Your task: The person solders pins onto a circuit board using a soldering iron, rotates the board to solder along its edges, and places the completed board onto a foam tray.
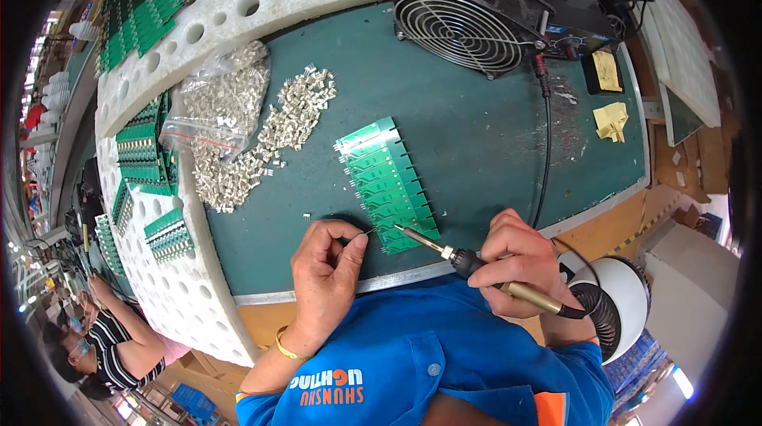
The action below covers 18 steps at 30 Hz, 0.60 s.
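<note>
A green circuit board panel (383,176) lies on the dark green mat in front of me, notched along its right edge, with small pins sticking out on its left. My right hand (520,259) grips a soldering iron (468,261); its tip points left, at the lower part of the panel. Beside the panel's lower left edge, my left hand (329,263) pinches a thin wire, likely solder (368,232), whose end comes close to the iron's tip. Whether tip and wire touch the board I cannot tell. One small white connector (307,216) rests just above my left hand.
Small white connectors (302,108) form a pile beside a clear plastic bag (222,96) of more. White foam racks (171,283) hold green boards at left. A black fan (460,25) stands at the back; the iron's cable (546,148) runs down the right. Another person (119,339) sits far left.
</note>
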Each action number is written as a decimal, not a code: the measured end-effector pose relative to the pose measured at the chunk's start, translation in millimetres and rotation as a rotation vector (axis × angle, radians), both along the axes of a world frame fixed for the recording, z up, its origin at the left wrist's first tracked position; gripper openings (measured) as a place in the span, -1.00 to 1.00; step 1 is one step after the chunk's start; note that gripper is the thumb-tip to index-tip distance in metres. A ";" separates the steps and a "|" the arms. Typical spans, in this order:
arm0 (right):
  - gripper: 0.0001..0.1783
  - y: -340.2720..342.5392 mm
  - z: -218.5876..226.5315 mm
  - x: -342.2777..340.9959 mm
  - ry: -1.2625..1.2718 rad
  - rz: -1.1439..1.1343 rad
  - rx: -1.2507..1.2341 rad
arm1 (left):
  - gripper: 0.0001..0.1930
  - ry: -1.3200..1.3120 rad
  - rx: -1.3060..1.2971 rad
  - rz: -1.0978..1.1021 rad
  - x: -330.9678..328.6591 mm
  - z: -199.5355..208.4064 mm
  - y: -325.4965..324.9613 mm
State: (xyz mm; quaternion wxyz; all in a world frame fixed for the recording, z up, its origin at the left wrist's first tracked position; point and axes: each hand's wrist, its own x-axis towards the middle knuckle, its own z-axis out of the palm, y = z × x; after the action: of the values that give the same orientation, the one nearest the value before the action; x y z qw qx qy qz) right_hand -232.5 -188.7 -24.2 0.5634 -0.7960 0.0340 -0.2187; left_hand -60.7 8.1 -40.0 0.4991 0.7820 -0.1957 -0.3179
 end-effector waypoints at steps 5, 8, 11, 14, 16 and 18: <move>-0.64 -9.5 7.9 6.3 0.127 0.180 -0.075 | -0.94 -0.242 -0.024 -0.094 6.5 8.7 -7.4; -0.61 -10.9 15.0 11.9 0.175 0.241 -0.099 | -0.94 -0.225 -0.015 -0.118 7.9 9.2 -5.5; -0.64 -11.1 16.8 18.6 0.170 0.271 -0.089 | -0.94 -0.236 0.003 -0.141 10.7 8.6 -4.5; -0.67 -10.9 14.3 20.5 0.186 0.275 -0.096 | -0.93 -0.244 -0.012 -0.156 12.6 7.4 -4.3; -0.68 -11.8 14.5 21.5 0.196 0.281 -0.098 | -0.93 -0.261 -0.015 -0.164 12.9 7.3 -5.4; -0.68 -12.1 14.3 21.9 0.203 0.287 -0.098 | -0.93 -0.278 -0.017 -0.173 12.9 6.7 -5.9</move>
State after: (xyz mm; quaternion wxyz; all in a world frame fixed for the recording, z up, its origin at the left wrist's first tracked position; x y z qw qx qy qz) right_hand -210.5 -200.8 -9.8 0.5432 -0.8370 -0.0338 -0.0559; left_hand -47.8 2.2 -33.3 0.4445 0.7945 -0.3322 -0.2468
